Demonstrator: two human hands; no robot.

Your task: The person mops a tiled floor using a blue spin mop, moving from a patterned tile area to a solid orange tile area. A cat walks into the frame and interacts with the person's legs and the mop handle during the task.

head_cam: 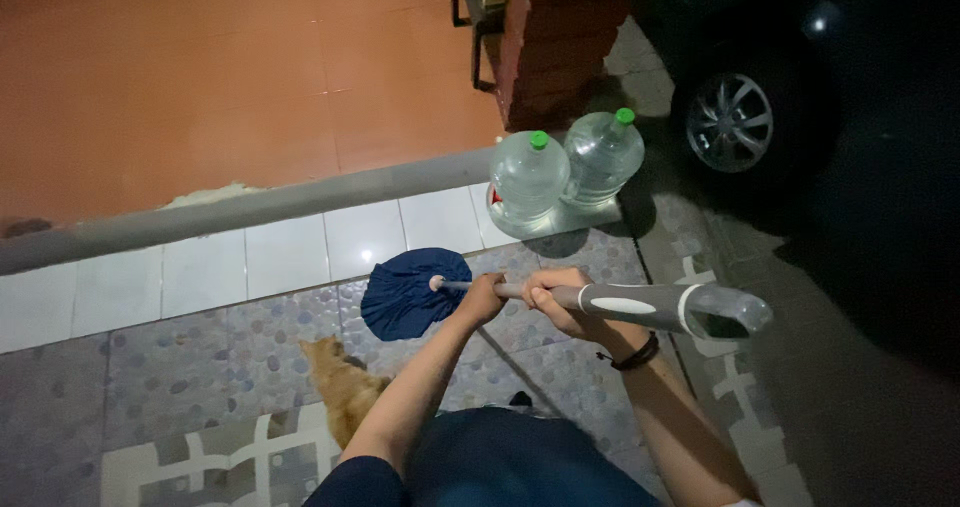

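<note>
Nearest the camera, an orange cat [340,382] stands on the patterned floor [150,367]. Above it, the left hand [482,297] and right hand [553,300] are both wrapped tight around the grey mop handle [630,305], its blue mop head [405,292] on the floor. Beyond stand two clear water jugs [560,167] and a dark car [780,97].

Probably a dim home carport: dark parked car with silver alloy wheel [731,120] at two o'clock, terracotta-tiled terrace floor [200,77] at eleven.
</note>
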